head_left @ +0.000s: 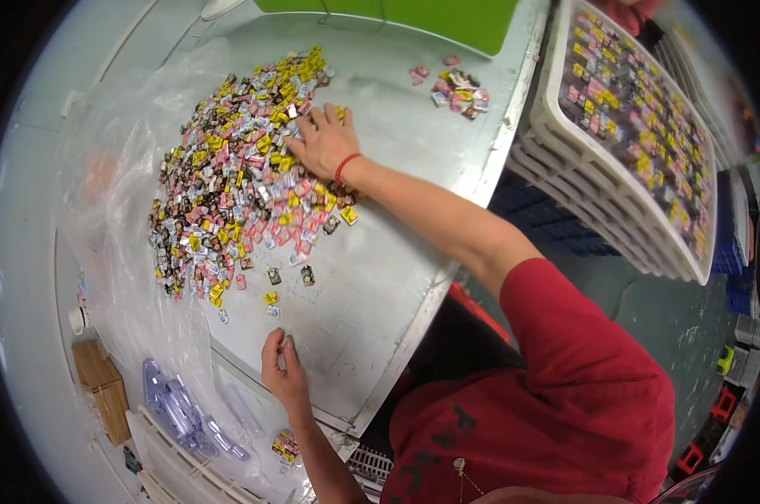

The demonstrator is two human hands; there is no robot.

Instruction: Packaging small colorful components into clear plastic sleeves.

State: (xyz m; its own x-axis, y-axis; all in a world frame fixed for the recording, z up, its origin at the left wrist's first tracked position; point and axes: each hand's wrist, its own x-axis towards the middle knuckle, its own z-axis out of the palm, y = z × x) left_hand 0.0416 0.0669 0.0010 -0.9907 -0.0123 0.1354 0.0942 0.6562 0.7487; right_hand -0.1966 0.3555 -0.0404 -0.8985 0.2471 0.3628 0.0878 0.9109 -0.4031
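A wide heap of small flat printed pieces, yellow, pink, white and dark brown, covers the left half of the metal table. My right hand, with a red cord bracelet at the wrist, lies on the heap's right side with its fingers spread. Pieces show around its fingertips; whatever is under the palm is hidden. Closer to me, my left hand hovers by the near left table edge. Its fingers are loosely bent, the thumb stands apart from them, and nothing shows between. A few loose pieces lie just beyond it.
Clear plastic sheeting spreads under and left of the heap. A small cluster sits at the far right, near a green panel. Stacked white trays filled with pieces stand right. Purple-tinted plastic parts lie lower left.
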